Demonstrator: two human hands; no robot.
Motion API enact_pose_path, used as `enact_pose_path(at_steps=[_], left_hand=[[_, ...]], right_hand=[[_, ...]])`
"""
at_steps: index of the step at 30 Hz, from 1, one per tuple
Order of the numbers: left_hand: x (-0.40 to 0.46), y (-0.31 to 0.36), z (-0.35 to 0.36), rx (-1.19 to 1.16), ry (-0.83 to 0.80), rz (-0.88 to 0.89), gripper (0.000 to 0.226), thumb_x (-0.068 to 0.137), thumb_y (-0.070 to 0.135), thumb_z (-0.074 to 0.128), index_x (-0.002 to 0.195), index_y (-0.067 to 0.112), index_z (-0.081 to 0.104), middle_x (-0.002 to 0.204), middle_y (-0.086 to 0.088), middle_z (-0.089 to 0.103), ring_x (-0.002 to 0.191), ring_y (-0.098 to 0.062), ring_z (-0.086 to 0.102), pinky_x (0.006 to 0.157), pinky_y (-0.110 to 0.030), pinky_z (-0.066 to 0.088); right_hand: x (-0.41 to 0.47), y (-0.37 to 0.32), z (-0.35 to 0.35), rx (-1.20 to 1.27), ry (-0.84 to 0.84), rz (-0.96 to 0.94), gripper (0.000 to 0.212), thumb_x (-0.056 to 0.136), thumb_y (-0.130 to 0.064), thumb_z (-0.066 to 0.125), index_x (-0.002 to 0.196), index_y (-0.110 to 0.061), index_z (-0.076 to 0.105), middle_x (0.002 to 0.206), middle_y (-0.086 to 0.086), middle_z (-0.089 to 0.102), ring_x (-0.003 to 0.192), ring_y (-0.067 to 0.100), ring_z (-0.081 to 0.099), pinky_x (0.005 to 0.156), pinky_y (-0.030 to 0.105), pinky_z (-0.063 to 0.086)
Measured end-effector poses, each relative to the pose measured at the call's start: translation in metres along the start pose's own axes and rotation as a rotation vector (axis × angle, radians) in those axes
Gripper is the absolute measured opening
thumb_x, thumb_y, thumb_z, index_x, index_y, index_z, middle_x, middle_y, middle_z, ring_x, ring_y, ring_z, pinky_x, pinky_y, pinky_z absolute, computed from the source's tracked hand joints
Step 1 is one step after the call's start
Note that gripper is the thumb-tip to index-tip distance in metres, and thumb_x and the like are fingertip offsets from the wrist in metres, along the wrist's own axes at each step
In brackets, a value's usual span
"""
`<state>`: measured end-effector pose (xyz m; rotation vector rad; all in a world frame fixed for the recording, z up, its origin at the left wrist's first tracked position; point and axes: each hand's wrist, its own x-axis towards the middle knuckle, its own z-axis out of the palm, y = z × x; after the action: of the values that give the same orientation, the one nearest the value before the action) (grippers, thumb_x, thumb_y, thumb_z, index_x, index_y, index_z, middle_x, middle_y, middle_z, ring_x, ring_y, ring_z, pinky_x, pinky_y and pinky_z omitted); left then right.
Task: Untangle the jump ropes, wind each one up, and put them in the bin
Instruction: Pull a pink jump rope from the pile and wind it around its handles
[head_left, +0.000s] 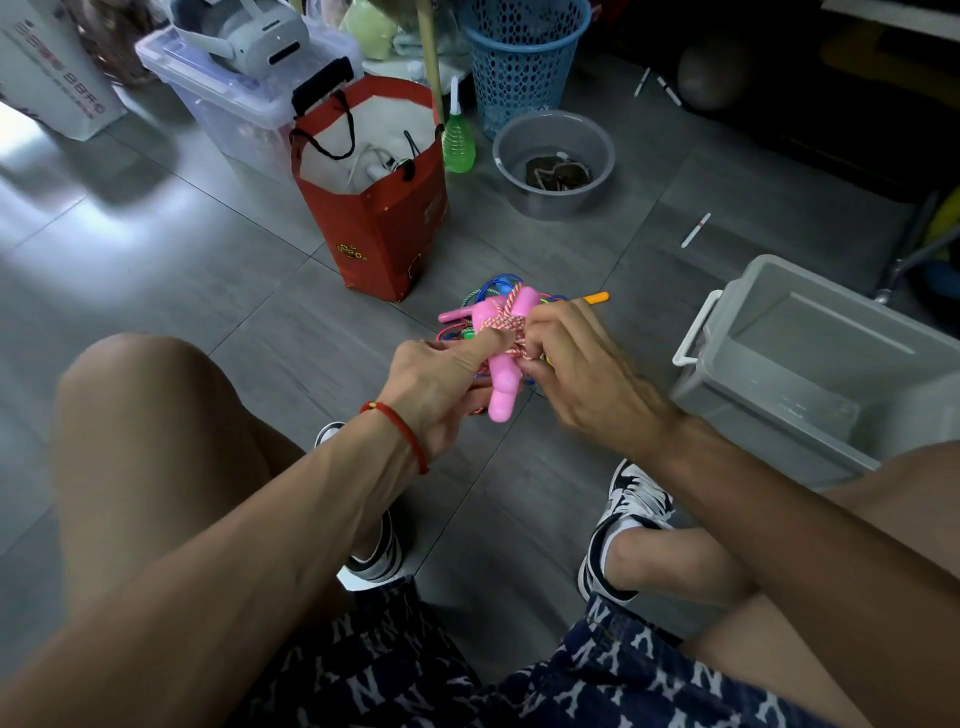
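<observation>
Grey floor tiles (182, 270) under red paper bag (379, 228), grey bin (810, 358) alongside.

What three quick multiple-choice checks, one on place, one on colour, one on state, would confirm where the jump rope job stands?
1. Where is the grey bin?
A. By the person's right knee
B. Behind the red bag
C. On the clear box

2. What colour are the handles bound by the red-and-white rope?
A. Blue
B. Pink
C. Black

3. What are the hands doing?
A. Both idle
B. Only one holding
C. Both gripping the bundle

Answers: 1 A, it sits on the floor at the right. 2 B, the handles are pink. 3 C, left hand and right hand both grip the bundle.
</observation>
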<state>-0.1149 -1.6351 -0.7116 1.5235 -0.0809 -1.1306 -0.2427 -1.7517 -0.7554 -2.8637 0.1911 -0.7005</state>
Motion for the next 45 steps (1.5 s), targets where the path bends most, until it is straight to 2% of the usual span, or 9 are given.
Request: enact_pose_path(at_steps=[3, 7, 11, 15, 22, 26, 37, 42, 45], left_hand=[[-0.001, -0.004, 0.002, -0.012, 0.023, 0.069, 0.024, 0.09, 0.009, 0.071, 0.086, -0.015, 0.069, 0.091, -0.046, 0.063, 0.078, -0.035, 0.065, 0.091, -0.057, 0.053], [0.004, -0.011, 0.006, 0.009, 0.117, 0.182, 0.015, 0.079, 0.003, 0.08, 0.087, 0.003, 0.067, 0.082, -0.018, 0.075, 0.077, -0.032, 0.07, 0.079, -0.061, 0.056], [0.006, -0.011, 0.006, 0.133, 0.162, 0.304, 0.056, 0.06, 0.019, 0.088, 0.108, 0.004, 0.063, 0.096, -0.005, 0.074, 0.074, -0.011, 0.07, 0.059, -0.031, 0.061], [0.006, -0.01, 0.004, 0.192, 0.1, 0.426, 0.046, 0.076, 0.002, 0.084, 0.115, -0.001, 0.06, 0.095, -0.004, 0.071, 0.063, 0.004, 0.064, 0.052, -0.014, 0.05], [0.011, -0.009, 0.001, -0.009, -0.098, 0.298, 0.046, 0.079, 0.001, 0.079, 0.121, -0.005, 0.06, 0.107, -0.018, 0.074, 0.088, -0.025, 0.073, 0.077, -0.035, 0.06], [0.011, -0.016, 0.005, 0.037, -0.223, 0.186, 0.015, 0.091, 0.009, 0.07, 0.09, -0.005, 0.066, 0.077, -0.023, 0.069, 0.079, -0.028, 0.068, 0.078, -0.034, 0.058], [0.011, -0.006, 0.0, -0.076, -0.229, 0.106, 0.015, 0.086, 0.005, 0.071, 0.095, -0.008, 0.071, 0.084, -0.019, 0.073, 0.068, -0.025, 0.07, 0.067, -0.033, 0.06], [0.012, -0.005, 0.005, -0.136, -0.275, 0.144, 0.037, 0.075, 0.017, 0.073, 0.1, -0.01, 0.068, 0.094, -0.026, 0.069, 0.074, -0.027, 0.069, 0.073, -0.035, 0.059], [0.015, -0.008, 0.007, -0.164, -0.254, 0.221, 0.024, 0.084, 0.007, 0.073, 0.104, -0.005, 0.069, 0.095, -0.02, 0.072, 0.076, -0.027, 0.069, 0.078, -0.04, 0.056]], right_hand=[[0.005, -0.006, 0.001, 0.066, 0.088, 0.171, 0.013, 0.097, -0.014, 0.056, 0.09, -0.003, 0.057, 0.096, 0.015, 0.058, 0.088, 0.035, 0.054, 0.084, 0.047, 0.046], [0.004, -0.013, 0.0, 0.177, 0.062, 0.335, 0.012, 0.091, -0.016, 0.058, 0.09, -0.004, 0.057, 0.087, 0.011, 0.061, 0.082, 0.032, 0.057, 0.078, 0.041, 0.042], [0.007, -0.008, -0.006, 0.141, -0.013, 0.31, 0.015, 0.09, -0.021, 0.053, 0.088, -0.006, 0.054, 0.081, 0.01, 0.06, 0.073, 0.032, 0.059, 0.07, 0.035, 0.038], [0.01, -0.006, -0.015, 0.2, 0.051, 0.358, 0.016, 0.082, -0.019, 0.06, 0.085, -0.004, 0.057, 0.073, -0.005, 0.052, 0.063, 0.013, 0.044, 0.06, 0.032, 0.041], [0.005, -0.008, -0.018, 0.533, 0.122, 0.562, 0.017, 0.085, -0.013, 0.069, 0.085, -0.018, 0.053, 0.067, -0.009, 0.055, 0.058, 0.009, 0.052, 0.057, 0.024, 0.044], [0.007, -0.008, -0.025, 0.351, 0.012, 0.429, 0.027, 0.078, -0.037, 0.053, 0.087, -0.012, 0.057, 0.076, -0.004, 0.057, 0.064, 0.015, 0.049, 0.063, 0.038, 0.049], [0.006, -0.005, -0.021, -0.081, 0.108, 0.017, 0.018, 0.089, -0.018, 0.048, 0.076, -0.007, 0.054, 0.07, 0.007, 0.055, 0.063, 0.028, 0.057, 0.067, 0.036, 0.044], [0.003, -0.007, -0.027, 0.434, 0.129, 0.344, 0.011, 0.087, -0.01, 0.066, 0.087, -0.007, 0.055, 0.077, -0.003, 0.051, 0.065, 0.013, 0.043, 0.062, 0.029, 0.043], [0.003, -0.014, -0.027, 0.602, 0.157, 0.463, 0.017, 0.087, -0.004, 0.069, 0.087, -0.013, 0.054, 0.074, -0.004, 0.053, 0.061, 0.014, 0.047, 0.059, 0.024, 0.041]])
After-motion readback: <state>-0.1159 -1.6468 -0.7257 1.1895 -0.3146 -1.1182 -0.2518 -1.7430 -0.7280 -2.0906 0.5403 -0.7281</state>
